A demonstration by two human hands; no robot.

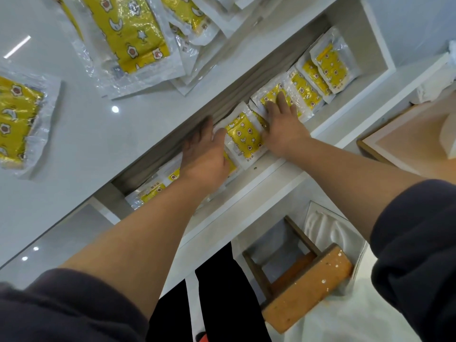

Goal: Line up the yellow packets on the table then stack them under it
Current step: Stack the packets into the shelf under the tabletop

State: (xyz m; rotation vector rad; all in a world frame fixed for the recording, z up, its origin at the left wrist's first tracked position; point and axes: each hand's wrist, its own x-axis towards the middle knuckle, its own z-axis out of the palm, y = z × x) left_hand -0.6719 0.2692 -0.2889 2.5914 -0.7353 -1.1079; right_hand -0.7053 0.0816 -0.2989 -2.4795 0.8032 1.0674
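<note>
Several yellow packets in clear wrappers stand in a row on the white shelf (276, 171) under the table. One yellow packet (244, 138) sits between my hands. My left hand (204, 154) presses against that packet's left edge, fingers straight and reaching back under the tabletop. My right hand (283, 124) lies flat against its right side, fingers spread over the neighbouring packet (271, 95). More shelf packets (328, 67) lean at the far right, others (153, 193) lie left of my left wrist. A pile of yellow packets (128, 33) rests on the white tabletop (86, 134).
Another yellow packet (17, 119) lies at the table's left edge. A wooden stool (303, 285) stands on the floor below the shelf beside white cloth (328, 230). A light wooden board (407, 144) is at the right.
</note>
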